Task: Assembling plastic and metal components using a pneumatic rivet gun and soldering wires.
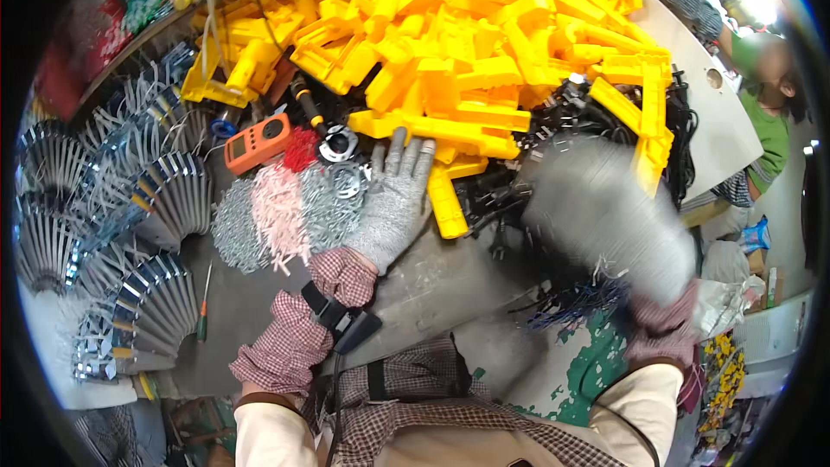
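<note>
Extended fingers on left hand (396, 199), at yellow plastic parts (441, 93); right hand (605, 207) blurred near black cables (499, 199), grip cannot be determined.

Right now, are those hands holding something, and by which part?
The grey-gloved left hand is open, holding nothing visible; the right hand is too blurred to tell.

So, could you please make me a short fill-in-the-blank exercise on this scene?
1. The left hand shows sharply, while the right hand looks ____.
2. The left hand's fingers reach the near edge of a heap of ____ plastic parts.
3. Between two grey-blue piles, the small pieces are ____.
4. The handheld device beside the red bundle has a casing coloured ____.

Missing words: blurred; yellow; pink; orange.
</note>
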Tool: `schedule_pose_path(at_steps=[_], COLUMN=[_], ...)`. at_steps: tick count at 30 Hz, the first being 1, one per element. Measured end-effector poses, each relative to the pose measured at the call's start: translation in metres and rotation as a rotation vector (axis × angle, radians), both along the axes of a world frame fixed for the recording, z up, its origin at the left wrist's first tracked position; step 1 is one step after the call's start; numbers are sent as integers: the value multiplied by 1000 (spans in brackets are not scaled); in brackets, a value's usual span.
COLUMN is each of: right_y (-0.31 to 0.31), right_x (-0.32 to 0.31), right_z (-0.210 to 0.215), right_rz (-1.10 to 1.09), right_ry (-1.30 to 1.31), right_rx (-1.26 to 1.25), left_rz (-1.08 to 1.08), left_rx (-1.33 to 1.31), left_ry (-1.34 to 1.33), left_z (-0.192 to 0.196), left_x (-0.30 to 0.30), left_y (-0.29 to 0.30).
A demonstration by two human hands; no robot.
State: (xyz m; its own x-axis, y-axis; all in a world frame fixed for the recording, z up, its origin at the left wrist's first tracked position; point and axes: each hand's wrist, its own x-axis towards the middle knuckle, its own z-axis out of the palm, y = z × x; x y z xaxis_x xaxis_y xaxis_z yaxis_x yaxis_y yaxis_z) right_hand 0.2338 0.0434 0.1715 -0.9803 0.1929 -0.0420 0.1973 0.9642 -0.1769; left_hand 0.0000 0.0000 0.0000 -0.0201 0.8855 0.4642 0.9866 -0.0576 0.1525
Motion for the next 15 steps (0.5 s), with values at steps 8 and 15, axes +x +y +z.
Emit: schedule_pose_path(at_steps=[8,15], right_y=[3,-52], right_x=[-59,-67], right_z=[-181,-141], right_rz=[-592,-473], right_ry=[474,143], right_rx=[-399,-192], left_rz=[-80,-54], left_rx=[-140,-139], left_ry=[-225,-218], left_z=[-36,-1], left_x=[27,7], left_y=[-82,-146])
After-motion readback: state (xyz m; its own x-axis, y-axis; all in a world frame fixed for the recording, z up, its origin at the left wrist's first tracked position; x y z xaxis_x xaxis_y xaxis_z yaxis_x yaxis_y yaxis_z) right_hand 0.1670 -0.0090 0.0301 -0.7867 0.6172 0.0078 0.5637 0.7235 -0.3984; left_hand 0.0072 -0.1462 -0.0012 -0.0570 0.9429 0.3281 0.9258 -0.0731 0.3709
